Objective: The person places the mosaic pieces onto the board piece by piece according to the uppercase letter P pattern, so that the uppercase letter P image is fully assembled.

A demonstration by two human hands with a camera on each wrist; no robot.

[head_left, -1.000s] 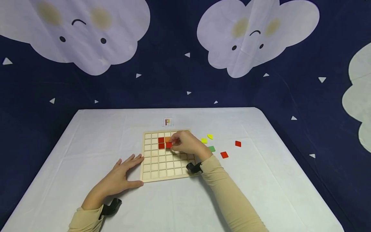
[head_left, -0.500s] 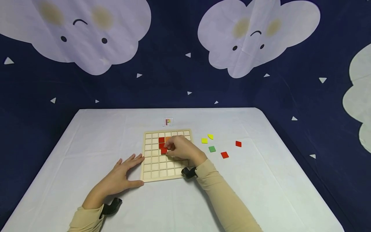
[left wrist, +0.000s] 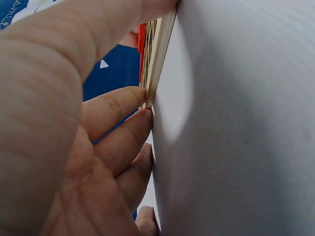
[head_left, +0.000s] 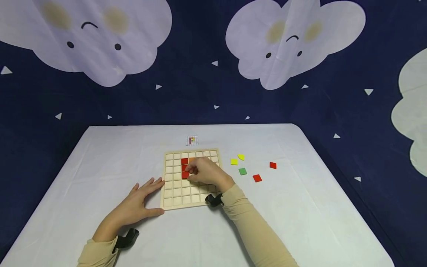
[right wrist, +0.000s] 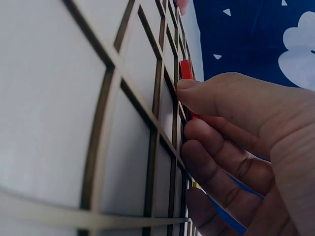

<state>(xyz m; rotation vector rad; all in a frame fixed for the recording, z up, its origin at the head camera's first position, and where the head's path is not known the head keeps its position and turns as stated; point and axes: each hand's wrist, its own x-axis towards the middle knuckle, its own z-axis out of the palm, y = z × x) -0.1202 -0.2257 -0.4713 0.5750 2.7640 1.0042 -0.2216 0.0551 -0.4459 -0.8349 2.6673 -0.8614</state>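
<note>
A wooden grid board (head_left: 181,193) lies flat on the table. My left hand (head_left: 138,203) rests at its left side, fingers spread and fairly straight. In the left wrist view, fingertips (left wrist: 142,115) touch the board's edge. My right hand (head_left: 209,172) is over the board, its thumb and fingers pinching a red square tile (head_left: 185,175) at a grid cell. The right wrist view shows that red tile (right wrist: 186,70) beside the thumb, tilted or flat I cannot tell. Two more red tiles (head_left: 184,161) sit in the cells above, with an orange tile (head_left: 191,160) partly hidden by my fingers.
Right of the board lie a yellow square (head_left: 234,161), a yellow quarter-round piece (head_left: 241,157), a green tile (head_left: 242,171) and two red tiles (head_left: 257,178). A small printed pattern card (head_left: 192,140) lies behind the board. A dark cloud-patterned cloth hangs behind.
My right hand has moved left and slightly down across the board, carrying the red tile to the cell below the two other red ones. The left hand stays put.
</note>
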